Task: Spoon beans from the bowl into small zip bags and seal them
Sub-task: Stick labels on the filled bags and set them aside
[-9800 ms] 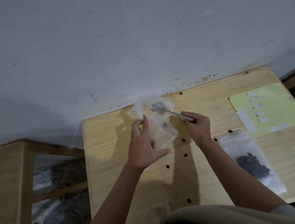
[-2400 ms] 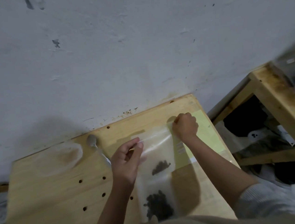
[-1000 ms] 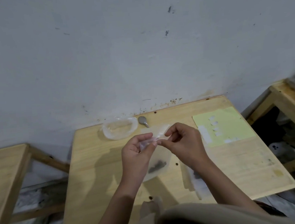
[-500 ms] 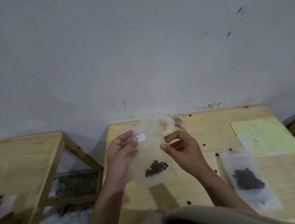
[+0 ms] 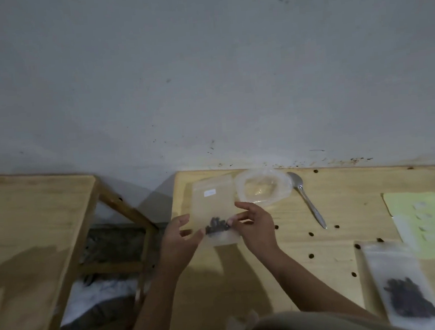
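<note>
My left hand and right hand pinch bag of beans; bowl, spoon far right; second bag, yellow sheet right.

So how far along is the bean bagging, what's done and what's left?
One filled zip bag of beans already lies on the table at the near right. The clear bowl looks empty and the spoon lies beside it. A second bag with a small clump of beans is in hand: the left hand and right hand hold its lower edges. Whether it is sealed can't be told.
</note>
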Tool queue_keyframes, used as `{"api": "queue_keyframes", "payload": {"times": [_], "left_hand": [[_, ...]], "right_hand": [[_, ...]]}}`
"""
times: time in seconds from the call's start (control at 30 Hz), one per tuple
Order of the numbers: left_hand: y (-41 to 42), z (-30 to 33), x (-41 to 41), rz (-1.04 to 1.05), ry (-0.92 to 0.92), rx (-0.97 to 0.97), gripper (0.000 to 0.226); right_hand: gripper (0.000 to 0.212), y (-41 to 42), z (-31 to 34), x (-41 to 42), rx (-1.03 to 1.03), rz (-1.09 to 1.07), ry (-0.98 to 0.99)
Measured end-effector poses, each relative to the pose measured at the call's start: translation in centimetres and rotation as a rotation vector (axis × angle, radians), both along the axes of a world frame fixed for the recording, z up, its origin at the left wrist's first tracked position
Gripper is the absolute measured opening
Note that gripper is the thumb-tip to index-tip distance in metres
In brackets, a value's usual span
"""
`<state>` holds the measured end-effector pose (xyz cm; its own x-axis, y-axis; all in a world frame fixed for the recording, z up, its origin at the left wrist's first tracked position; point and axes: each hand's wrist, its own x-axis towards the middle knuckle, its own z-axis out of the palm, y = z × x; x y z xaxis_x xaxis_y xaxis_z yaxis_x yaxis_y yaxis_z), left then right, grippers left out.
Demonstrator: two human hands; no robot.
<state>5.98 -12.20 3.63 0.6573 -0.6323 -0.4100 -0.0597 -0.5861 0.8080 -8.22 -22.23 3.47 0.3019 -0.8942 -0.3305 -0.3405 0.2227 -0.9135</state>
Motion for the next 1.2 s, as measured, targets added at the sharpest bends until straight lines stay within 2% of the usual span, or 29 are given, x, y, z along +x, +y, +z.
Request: {"api": "queue_keyframes", "payload": {"times": [0.07, 0.17, 0.27, 0.33, 0.47, 0.57, 0.67, 0.77, 0.9, 1.03, 1.2], "left_hand": [[-0.3, -1.0, 1.1, -0.069, -0.046, 0.073, 0.049], [-1.2, -2.6, 3.0, -0.232, -0.207, 0.166, 0.051], [-2.2, -4.4, 4.7, -0.267, -0.292, 0.242, 0.051], [-3.0, -4.4, 5.2, -0.292, -0.370, 0.236, 0.048], [-3.0, -4.1, 4.7, -0.258, -0.406, 0.172, 0.053], [-2.1, -4.2, 3.7, -0.251, -0.414, 0.169, 0.056], [-1.1, -3.8, 2.1, -0.258, -0.424, 0.136, 0.060], [-0.1, -2.1, -1.1, -0.276, -0.474, 0.028, 0.053], [0.6, -0.2, -6.8, -0.328, -0.314, -0.043, 0.051], [1.2, 0.6, -12.2, -0.467, -0.257, -0.095, 0.050], [0.7, 1.3, -18.2, -0.645, -0.165, -0.085, 0.047]], "right_hand": [[0.041, -0.7, -1.0, 1.9, 0.005, 0.015, 0.067], [0.039, -1.5, -2.4, 4.3, 0.000, 0.040, 0.164], [0.043, -2.1, -3.3, 5.7, -0.033, 0.112, 0.226], [0.044, -2.3, -3.8, 6.2, -0.068, 0.165, 0.254], [0.044, -2.2, -4.0, 6.1, -0.134, 0.237, 0.319], [0.047, -1.5, -3.3, 4.3, -0.169, 0.292, 0.337], [0.040, -0.1, -2.1, 1.1, -0.190, 0.295, 0.310], [0.030, 1.6, -1.2, -2.8, -0.199, 0.207, 0.269], [0.025, 4.1, -0.1, -8.8, -0.213, -0.001, 0.219], [0.027, 6.2, 0.2, -15.6, -0.302, -0.171, 0.283], [0.026, 6.7, 0.8, -23.8, -0.250, -0.427, 0.370]]}}
